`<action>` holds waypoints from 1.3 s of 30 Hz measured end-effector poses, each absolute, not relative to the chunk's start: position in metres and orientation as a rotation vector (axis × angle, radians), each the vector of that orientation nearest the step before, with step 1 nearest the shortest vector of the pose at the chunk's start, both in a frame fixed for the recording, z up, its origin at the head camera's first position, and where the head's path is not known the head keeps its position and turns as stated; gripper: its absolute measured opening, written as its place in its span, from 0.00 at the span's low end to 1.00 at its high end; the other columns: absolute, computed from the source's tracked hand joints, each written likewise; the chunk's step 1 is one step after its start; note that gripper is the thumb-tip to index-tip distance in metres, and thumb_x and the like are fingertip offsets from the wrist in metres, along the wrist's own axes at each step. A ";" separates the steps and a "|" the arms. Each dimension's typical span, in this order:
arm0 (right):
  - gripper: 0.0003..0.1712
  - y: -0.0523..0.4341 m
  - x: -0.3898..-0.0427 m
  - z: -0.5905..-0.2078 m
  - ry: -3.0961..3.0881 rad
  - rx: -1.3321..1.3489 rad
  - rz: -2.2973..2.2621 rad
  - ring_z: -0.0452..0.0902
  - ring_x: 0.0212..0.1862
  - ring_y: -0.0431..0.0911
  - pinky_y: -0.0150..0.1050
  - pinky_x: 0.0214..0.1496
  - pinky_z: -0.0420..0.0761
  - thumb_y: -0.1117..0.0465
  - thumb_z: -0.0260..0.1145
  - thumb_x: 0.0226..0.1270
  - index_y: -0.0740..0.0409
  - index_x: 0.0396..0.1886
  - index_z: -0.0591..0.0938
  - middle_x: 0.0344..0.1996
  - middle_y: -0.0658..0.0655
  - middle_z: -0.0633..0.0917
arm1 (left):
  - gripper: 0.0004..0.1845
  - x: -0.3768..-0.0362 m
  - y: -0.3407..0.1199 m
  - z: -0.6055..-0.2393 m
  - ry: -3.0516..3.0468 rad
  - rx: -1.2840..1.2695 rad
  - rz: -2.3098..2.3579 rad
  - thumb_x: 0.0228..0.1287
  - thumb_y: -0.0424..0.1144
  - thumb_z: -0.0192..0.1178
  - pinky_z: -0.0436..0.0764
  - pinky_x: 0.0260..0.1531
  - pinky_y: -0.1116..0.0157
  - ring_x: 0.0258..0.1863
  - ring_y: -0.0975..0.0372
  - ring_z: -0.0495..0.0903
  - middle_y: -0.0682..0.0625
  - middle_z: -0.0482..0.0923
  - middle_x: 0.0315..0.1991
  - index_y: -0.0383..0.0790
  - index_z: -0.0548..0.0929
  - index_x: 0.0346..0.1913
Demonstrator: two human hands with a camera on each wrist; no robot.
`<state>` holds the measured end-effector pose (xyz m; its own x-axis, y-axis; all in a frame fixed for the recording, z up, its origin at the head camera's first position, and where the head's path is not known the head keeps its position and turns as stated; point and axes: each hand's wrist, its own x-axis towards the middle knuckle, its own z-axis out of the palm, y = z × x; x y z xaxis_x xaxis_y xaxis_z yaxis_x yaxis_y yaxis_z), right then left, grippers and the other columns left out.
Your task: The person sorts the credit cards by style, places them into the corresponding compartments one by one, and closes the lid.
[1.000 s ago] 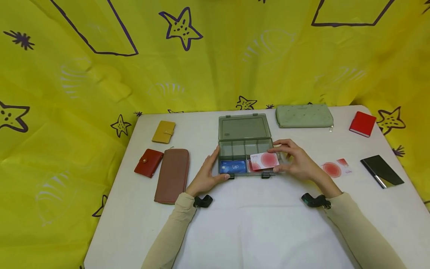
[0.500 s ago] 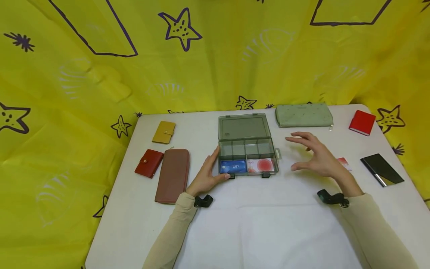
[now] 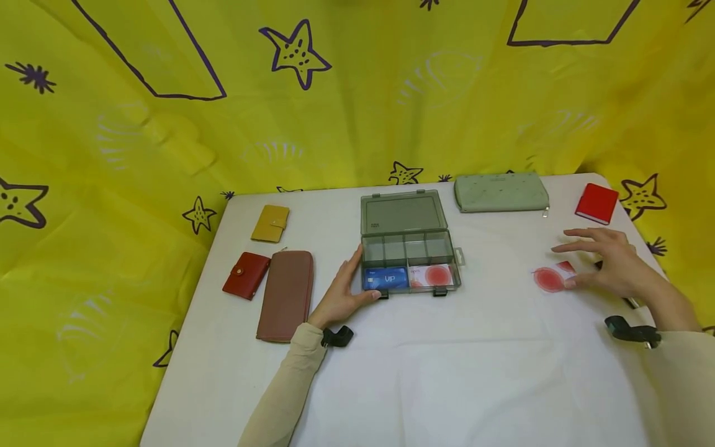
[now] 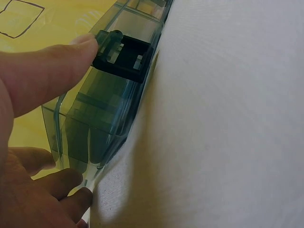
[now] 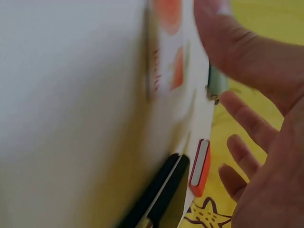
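A translucent grey-green compartment box (image 3: 404,212) lies with its lid folded back. A blue VIP card (image 3: 385,278) is in its front left compartment, and a white card with a red circle (image 3: 431,275) in the front right one. My left hand (image 3: 342,295) holds the box's left front corner, thumb at a latch (image 4: 124,54) and fingers along the side. My right hand (image 3: 622,267), fingers spread and holding nothing, hovers at another red-and-white card (image 3: 549,279) on the table. In the right wrist view, the thumb is close beside this card (image 5: 166,47).
A black card holder (image 5: 166,190) is mostly hidden behind my right hand in the head view. A red booklet (image 3: 596,203) and green wallet (image 3: 501,192) lie at the back. Yellow (image 3: 270,223), red (image 3: 246,275) and brown (image 3: 285,295) wallets lie left. A yellow curtain (image 3: 357,124) hangs behind.
My right hand has released the red-and-white card, which now lies flat in the front right compartment, and moved right to the card on the table. My left hand stays at the box.
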<state>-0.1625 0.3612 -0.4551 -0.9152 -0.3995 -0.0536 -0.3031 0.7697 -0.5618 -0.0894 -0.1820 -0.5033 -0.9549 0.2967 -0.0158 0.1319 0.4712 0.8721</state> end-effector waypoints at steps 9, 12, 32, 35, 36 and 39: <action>0.25 0.371 -0.161 -0.469 2.853 -0.507 -0.659 0.48 0.68 0.80 0.83 0.59 0.53 0.64 0.86 0.49 0.58 0.49 0.89 0.67 0.78 0.70 | 0.58 -0.090 -0.183 -0.506 2.553 0.413 1.508 0.68 0.41 0.74 0.38 0.86 0.44 0.87 0.45 0.41 0.44 0.43 0.88 0.46 0.42 0.88; 0.20 0.374 -0.159 -0.469 2.856 -0.460 -0.656 0.48 0.66 0.79 0.81 0.57 0.52 0.64 0.86 0.50 0.60 0.43 0.89 0.65 0.78 0.70 | 0.58 -0.091 -0.182 -0.505 2.549 0.430 1.501 0.69 0.41 0.74 0.37 0.86 0.44 0.87 0.45 0.41 0.44 0.43 0.88 0.45 0.42 0.88; 0.24 0.360 -0.160 -0.468 2.834 -0.448 -0.713 0.70 0.52 0.67 0.54 0.56 0.70 0.59 0.84 0.58 0.58 0.44 0.77 0.43 0.64 0.84 | 0.59 -0.089 -0.182 -0.504 2.549 0.411 1.496 0.68 0.40 0.74 0.37 0.87 0.45 0.87 0.45 0.42 0.44 0.44 0.88 0.45 0.42 0.88; 0.21 0.350 -0.157 -0.468 2.869 -0.457 -0.851 0.78 0.47 0.67 0.25 0.46 0.75 0.64 0.78 0.66 0.60 0.50 0.76 0.44 0.67 0.84 | 0.59 -0.089 -0.182 -0.505 2.552 0.402 1.496 0.68 0.41 0.75 0.37 0.87 0.45 0.87 0.45 0.41 0.45 0.44 0.88 0.46 0.42 0.88; 0.22 0.346 -0.157 -0.466 2.868 -0.445 -0.921 0.82 0.46 0.60 0.18 0.43 0.73 0.66 0.77 0.67 0.62 0.54 0.75 0.45 0.70 0.84 | 0.59 -0.089 -0.182 -0.505 2.555 0.406 1.494 0.68 0.40 0.75 0.37 0.87 0.45 0.87 0.46 0.41 0.45 0.44 0.88 0.46 0.42 0.88; 0.28 0.331 -0.156 -0.460 2.830 -0.370 -1.142 0.88 0.38 0.41 0.12 0.37 0.75 0.68 0.74 0.70 0.63 0.63 0.69 0.47 0.66 0.86 | 0.59 -0.090 -0.183 -0.506 2.558 0.410 1.488 0.68 0.41 0.74 0.36 0.87 0.45 0.87 0.46 0.41 0.45 0.43 0.88 0.46 0.41 0.88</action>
<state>-0.1560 0.3314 -0.4596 -0.9687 -0.2466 0.0274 -0.1965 0.6953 -0.6913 -0.0898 -0.1826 -0.5056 -0.9507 0.3102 0.0042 0.1570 0.4694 0.8689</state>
